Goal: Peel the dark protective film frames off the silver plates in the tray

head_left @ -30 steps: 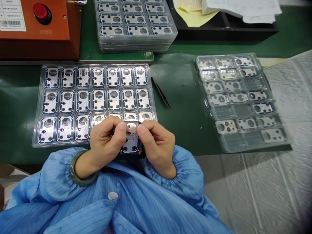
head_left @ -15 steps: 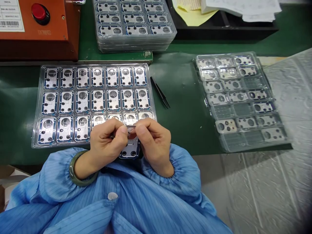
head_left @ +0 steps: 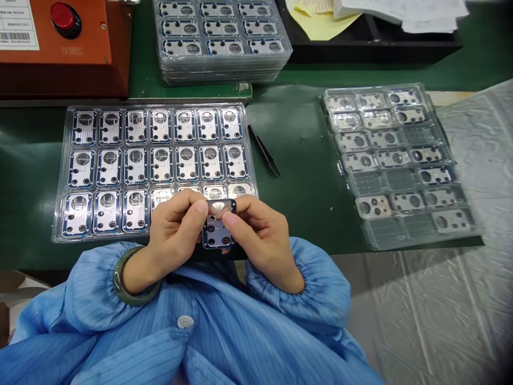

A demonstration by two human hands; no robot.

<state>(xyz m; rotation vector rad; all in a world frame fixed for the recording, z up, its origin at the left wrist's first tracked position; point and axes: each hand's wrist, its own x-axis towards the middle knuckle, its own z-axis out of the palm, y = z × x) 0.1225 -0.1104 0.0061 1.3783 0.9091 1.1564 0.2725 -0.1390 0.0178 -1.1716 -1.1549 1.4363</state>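
The left hand (head_left: 174, 232) and the right hand (head_left: 260, 243) are both closed, gripping a black-framed metal plate (head_left: 218, 227) between thumbs and fingers. The plate is held between the hands, above the near edge of a clear plastic tray (head_left: 154, 106). Its long axis points away from the person, with a round window at the far end and two holes at the near end.

The tray holds three rows of blue-edged metal plates, seven to the upper rows. Tweezers (head_left: 263, 151) lie beyond the right hand. Further right, a second clear tray (head_left: 452, 233) holds silver plates in some pockets. A stack of filled trays (head_left: 222, 69) stands beyond the hands.
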